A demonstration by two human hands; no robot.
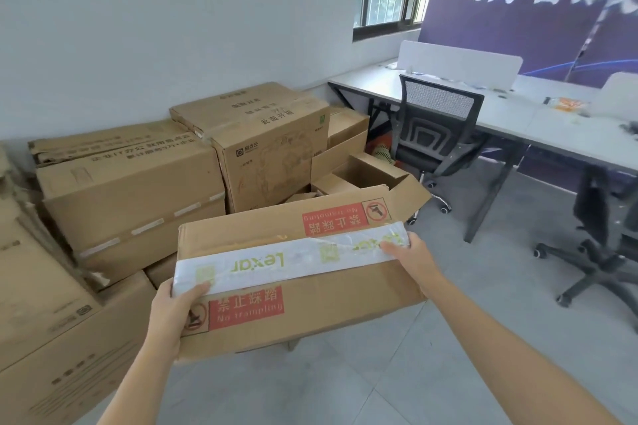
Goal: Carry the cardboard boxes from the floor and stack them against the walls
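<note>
I carry a flat brown cardboard box [293, 272] off the floor; it has white branded tape across its top and red "No trampling" labels. My left hand [174, 309] grips its near left edge, thumb on the tape. My right hand [411, 254] grips its right edge, thumb on the tape too. Beyond it, a pile of cardboard boxes [138, 190] stands against the white wall, with a taller printed box [266, 145] to its right. An open empty box [366, 171] with raised flaps sits just past the carried one.
More boxes [41, 321] are stacked at my left. A black mesh office chair [435, 134] stands at a long white desk [518, 114] on the right, with another dark chair [600, 238] nearer. Grey tiled floor [397, 355] lies under the carried box.
</note>
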